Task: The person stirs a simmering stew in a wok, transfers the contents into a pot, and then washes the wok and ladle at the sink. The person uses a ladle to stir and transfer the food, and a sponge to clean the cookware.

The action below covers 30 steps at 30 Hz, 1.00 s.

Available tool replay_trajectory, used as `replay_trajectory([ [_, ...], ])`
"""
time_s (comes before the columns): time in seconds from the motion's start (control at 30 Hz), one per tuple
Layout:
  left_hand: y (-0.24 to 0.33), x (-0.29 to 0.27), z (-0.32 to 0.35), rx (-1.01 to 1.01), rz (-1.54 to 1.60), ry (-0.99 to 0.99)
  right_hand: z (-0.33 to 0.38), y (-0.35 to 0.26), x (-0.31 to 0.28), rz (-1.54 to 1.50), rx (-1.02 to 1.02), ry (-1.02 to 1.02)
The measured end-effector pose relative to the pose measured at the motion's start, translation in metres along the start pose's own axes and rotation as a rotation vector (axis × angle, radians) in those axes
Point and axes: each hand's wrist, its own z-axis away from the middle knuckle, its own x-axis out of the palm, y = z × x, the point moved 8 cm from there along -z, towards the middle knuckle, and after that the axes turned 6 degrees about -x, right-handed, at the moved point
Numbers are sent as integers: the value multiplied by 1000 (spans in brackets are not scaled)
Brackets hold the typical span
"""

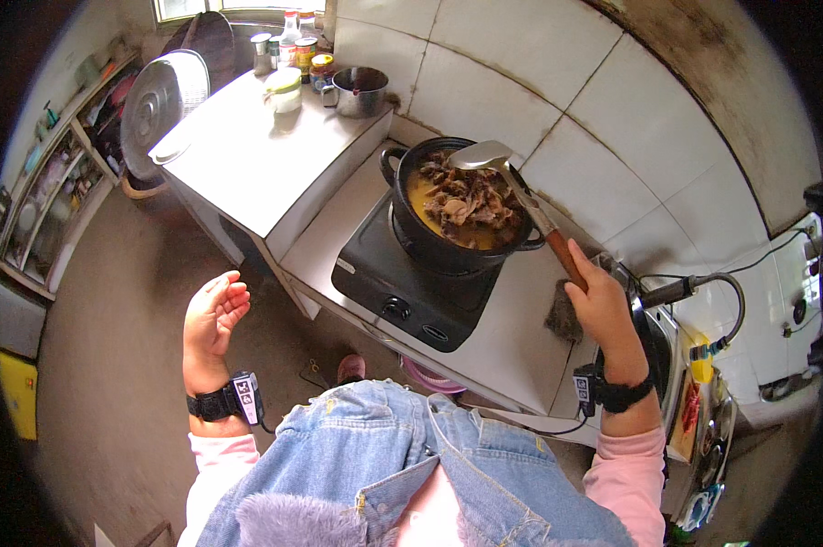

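My right hand (601, 296) is wrapped round the brown wooden handle of a metal wok spatula (481, 156). The broad blade rests over the far rim of a black two-handled pot (446, 258), above the food. Chunks of dark brown meat (471, 202) lie in yellowish broth inside that pot. Under it is a black single-burner stove (411, 290) with a knob on its front. My left hand (216, 314) hangs in the air to the left of the counter, fingers loosely bent and nothing in them.
A white counter (238, 173) at the back left carries a metal mug (360, 94), a lidded tub (284, 91) and several jars and bottles. A dark scouring pad (564, 312) lies near my right hand. To the right is a tap hose (732, 305); shelves (56, 187) stand far left.
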Motion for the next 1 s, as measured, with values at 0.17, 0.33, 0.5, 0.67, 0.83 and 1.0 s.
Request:
replay_trajectory([
  [0.17,1,1,-4,6,6,-8,-5,-10,28,70,-79,-79],
  [0.33,-2,-2,-8,-8,-12,19,-2,-21,26,167,-86,-110],
  [0.5,2,-1,-15,-5,-13,8,14,-14,-16,220,-43,-33],
  [0.67,0,10,-22,-6,-33,-20,51,-1,-32,198,-9,-11],
  [0.83,-4,25,-28,-40,-35,-33,79,8,-6,93,34,-68],
  [1.0,-4,38,-31,-33,-61,-78,93,17,7,94,127,-108],
])
